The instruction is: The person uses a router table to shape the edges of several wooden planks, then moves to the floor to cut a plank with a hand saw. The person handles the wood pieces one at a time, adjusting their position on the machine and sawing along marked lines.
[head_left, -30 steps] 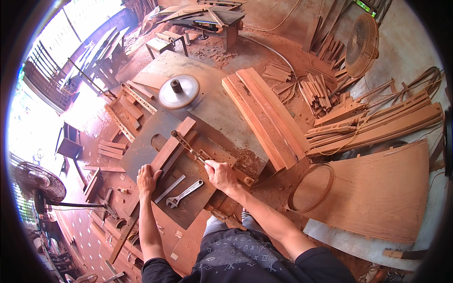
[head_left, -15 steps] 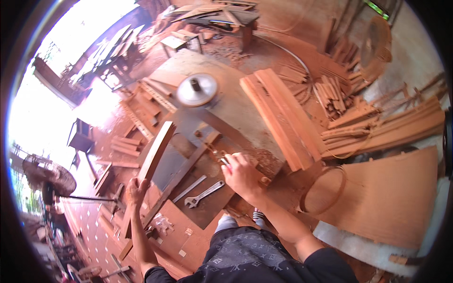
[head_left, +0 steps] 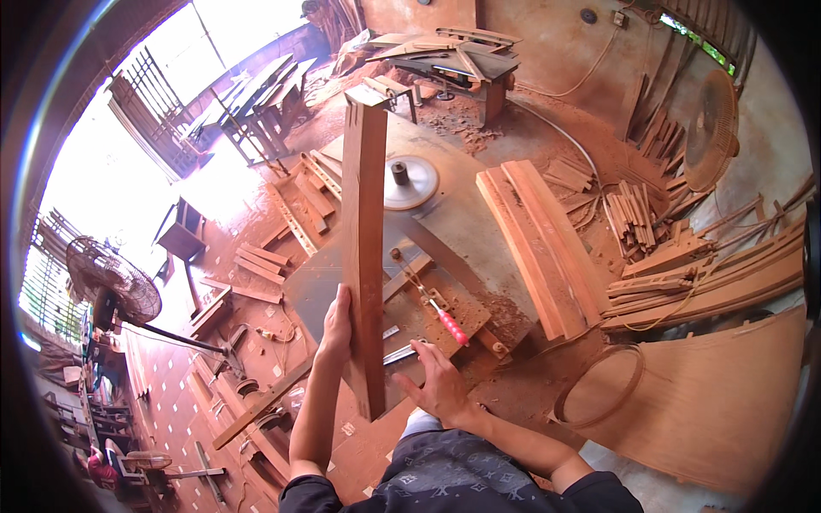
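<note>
Above the workbench point(head_left: 479, 231) edge, the left hand point(head_left: 336, 325) gripped a long wooden plank point(head_left: 363, 248), now raised off the bench where it lay moments before; the right hand point(head_left: 440, 385), fingers spread, braced its lower end, so it was free to reposition.
</note>
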`<state>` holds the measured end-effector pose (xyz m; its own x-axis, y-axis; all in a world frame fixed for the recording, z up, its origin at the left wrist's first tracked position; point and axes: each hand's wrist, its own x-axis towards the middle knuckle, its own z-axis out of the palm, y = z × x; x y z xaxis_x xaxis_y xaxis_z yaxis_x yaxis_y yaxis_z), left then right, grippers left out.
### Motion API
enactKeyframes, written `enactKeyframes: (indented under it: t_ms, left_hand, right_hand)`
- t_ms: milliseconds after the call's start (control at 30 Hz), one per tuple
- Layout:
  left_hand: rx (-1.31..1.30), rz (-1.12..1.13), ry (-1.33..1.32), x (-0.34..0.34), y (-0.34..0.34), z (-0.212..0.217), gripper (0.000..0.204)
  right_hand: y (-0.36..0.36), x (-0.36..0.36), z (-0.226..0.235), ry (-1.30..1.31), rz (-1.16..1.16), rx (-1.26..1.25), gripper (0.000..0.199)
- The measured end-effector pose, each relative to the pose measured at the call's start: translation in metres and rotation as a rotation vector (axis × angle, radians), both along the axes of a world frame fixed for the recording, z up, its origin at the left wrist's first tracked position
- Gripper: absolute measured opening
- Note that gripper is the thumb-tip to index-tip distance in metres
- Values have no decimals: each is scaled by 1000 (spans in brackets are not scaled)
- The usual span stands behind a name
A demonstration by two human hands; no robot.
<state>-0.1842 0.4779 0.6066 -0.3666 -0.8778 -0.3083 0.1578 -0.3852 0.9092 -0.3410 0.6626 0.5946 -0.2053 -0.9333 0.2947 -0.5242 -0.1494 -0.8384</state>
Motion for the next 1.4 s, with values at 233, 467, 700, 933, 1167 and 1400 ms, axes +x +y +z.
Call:
enactKeyframes:
  t_ms: [233,467,700,933,1167,1400]
  left_hand:
    - [182,-173,494,-139,38,19,80]
    - [-136,-372,-25,-197,74,-8,78]
    - [-382,-859,-221,-136,113,17,58]
    - [-152,-698,-236,-55,145,17,54]
    - [-98,-548,-201,-14,158,-1,51]
    - [-89,-470,-152,-6,174,8,50]
  right_hand:
    - [64,-41,7,-92,-232,165,99]
    - [126,-112,-3,35,-514,80,56]
    - [211,-171,-48,158,-695,330,49]
    - [261,-202,-76,384,-764,456,54]
    - [203,-242,-69,395,-777,410,57]
    - [67,-282,-93,421,-756,333,64]
